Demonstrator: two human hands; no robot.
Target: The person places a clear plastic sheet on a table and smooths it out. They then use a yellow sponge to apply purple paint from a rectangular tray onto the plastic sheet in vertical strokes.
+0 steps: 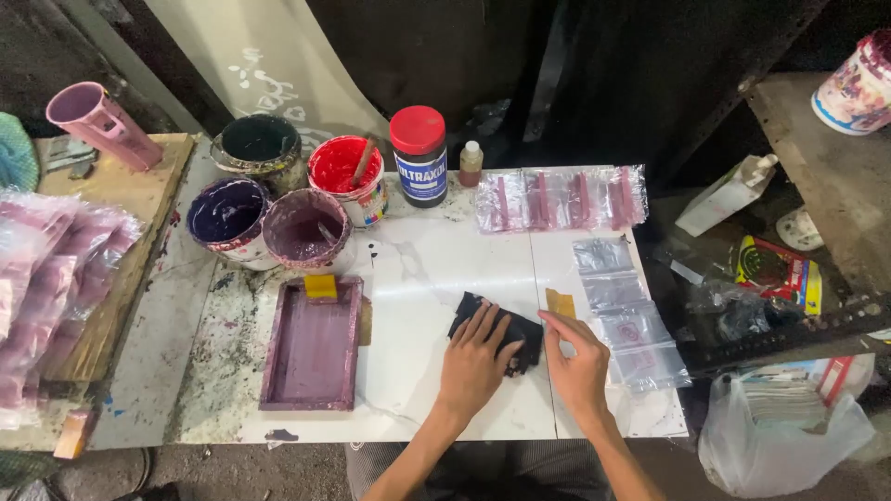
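Note:
My left hand point(475, 360) lies flat, fingers spread, on a dark cloth point(525, 327) that rests on the white marble-patterned board point(436, 278). To its right, my right hand point(577, 364) also touches the cloth's edge, with the index finger pointing toward a small tan piece point(560, 302) on the board. Clear plastic zip bags point(624, 315) lie in a column just right of that hand.
A purple-stained screen frame point(312, 345) with a yellow block lies left. Paint tubs in purple, red and dark green point(278, 190), a red-lidded jar point(419, 156) and a small bottle stand behind. Printed bags point(560, 199) lie at the back. Bag stacks point(46, 288) sit far left.

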